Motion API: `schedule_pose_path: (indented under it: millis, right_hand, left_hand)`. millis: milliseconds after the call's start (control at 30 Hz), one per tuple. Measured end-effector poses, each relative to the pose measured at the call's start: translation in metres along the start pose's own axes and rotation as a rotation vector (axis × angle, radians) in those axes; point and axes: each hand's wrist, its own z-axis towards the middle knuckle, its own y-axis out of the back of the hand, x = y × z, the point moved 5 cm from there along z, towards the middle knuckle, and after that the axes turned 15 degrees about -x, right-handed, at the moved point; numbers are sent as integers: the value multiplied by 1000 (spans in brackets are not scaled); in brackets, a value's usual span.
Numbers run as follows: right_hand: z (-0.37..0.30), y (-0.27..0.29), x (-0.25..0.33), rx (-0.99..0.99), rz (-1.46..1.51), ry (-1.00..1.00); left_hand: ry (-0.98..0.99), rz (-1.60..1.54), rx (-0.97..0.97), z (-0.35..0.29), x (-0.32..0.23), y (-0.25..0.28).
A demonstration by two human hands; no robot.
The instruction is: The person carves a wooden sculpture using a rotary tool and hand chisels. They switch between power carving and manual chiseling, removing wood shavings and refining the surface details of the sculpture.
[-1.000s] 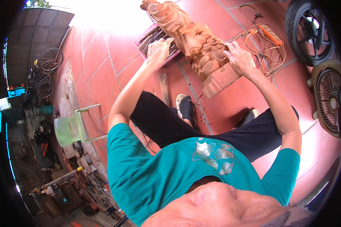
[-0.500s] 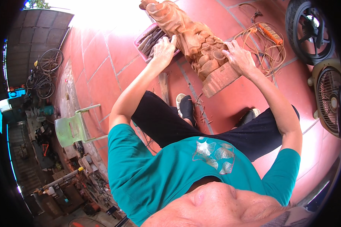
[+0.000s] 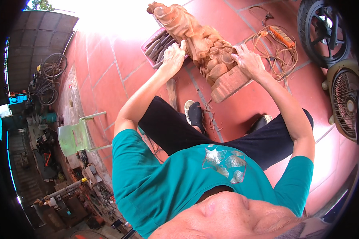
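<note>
Nearest to me are my knees in black trousers [image 3: 227, 139] and my two feet, the left shoe [image 3: 194, 114] set forward on the red tile floor [image 3: 107, 75] with wood chips [image 3: 211, 119] scattered beside it.

Just past the feet lies the carving [image 3: 205, 47], a reddish wooden figure on its side. Its long axis runs from the square base at lower right, close to my right foot, up and away to the rounded top at upper left. It lies straight ahead of me, between my two arms.

My left hand [image 3: 173, 57] rests with fingers spread and mostly flat against the carving's left flank, about midway along; it grips nothing that I can see. My right hand [image 3: 247, 60] sits on the knobbly carved part just above the base, fingers curled down onto the wood. Whether it has a small tool pinched under them I cannot tell. The right hand is nearer the base, the left nearer the top.

Behind the left hand, touching the carving's far side, is a pink tray [image 3: 157, 47] of chisels. To the right, near the base, a tangle of cable [image 3: 275, 51] with an orange power strip [image 3: 281, 36] takes up floor. Farther right stand a wheel [image 3: 323, 32] and a fan [image 3: 347, 103]. Left of the tray the floor gives open room; a green chair [image 3: 73, 137] stands well apart.
</note>
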Motion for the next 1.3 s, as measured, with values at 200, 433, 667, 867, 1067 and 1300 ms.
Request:
schedule_pose_path:
  millis: [200, 433, 667, 867, 1067, 1300]
  right_hand:
    - [1, -4, -2, 6, 6, -32]
    - [1, 0, 0, 31, -20, -22]
    - [-1, -5, -3, -7, 8, 38]
    - [0, -4, -2, 2, 8, -13]
    - [0, 1, 1, 15, -7, 13]
    - [-1, -3, -2, -7, -24, 70]
  left_hand:
    - [25, -54, 1, 0, 7, 9]
    - [25, -80, -32, 10, 10, 13]
    - [8, -56, -14, 6, 6, 2]
    - [59, -58, 34, 2, 3, -3]
    - [102, -110, 67, -6, 11, -3]
    - [36, -104, -14, 7, 10, 7]
